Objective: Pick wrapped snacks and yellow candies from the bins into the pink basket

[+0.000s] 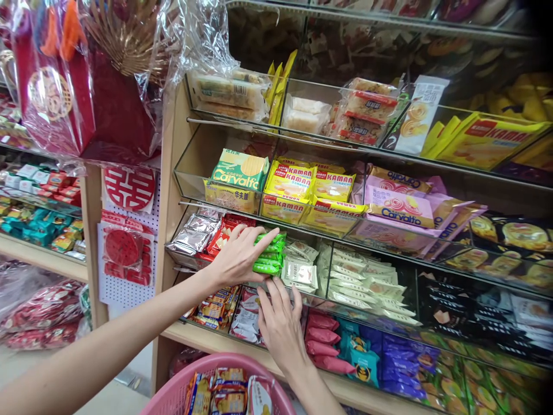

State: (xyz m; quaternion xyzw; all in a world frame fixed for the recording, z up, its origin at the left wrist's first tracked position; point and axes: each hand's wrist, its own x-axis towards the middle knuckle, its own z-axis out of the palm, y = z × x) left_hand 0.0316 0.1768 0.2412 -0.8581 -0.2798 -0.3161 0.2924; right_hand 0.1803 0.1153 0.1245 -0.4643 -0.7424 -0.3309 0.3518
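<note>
Bright green snack packets [270,253] lie in a clear shelf compartment, between red packets [222,233] and white packets [300,272]. My left hand [242,252] rests over the red and green packets, its thumb and fingers apart around the green ones; its palm side is hidden. Just below, my right hand [280,317] reaches up to the compartment's front edge with its fingers spread, near the bottom of the green packets. Nothing shows in my right hand. Under my hands, at the bottom of the view, a pink basket [162,397] holds several orange and white packets.
Clear-fronted shelf tiers [375,314] full of packaged snacks run to the right, above and below my hands. A wooden upright [166,190] stands at the left. Plastic-wrapped red decorations [116,115] hang at the upper left, beside another stocked shelf [47,256].
</note>
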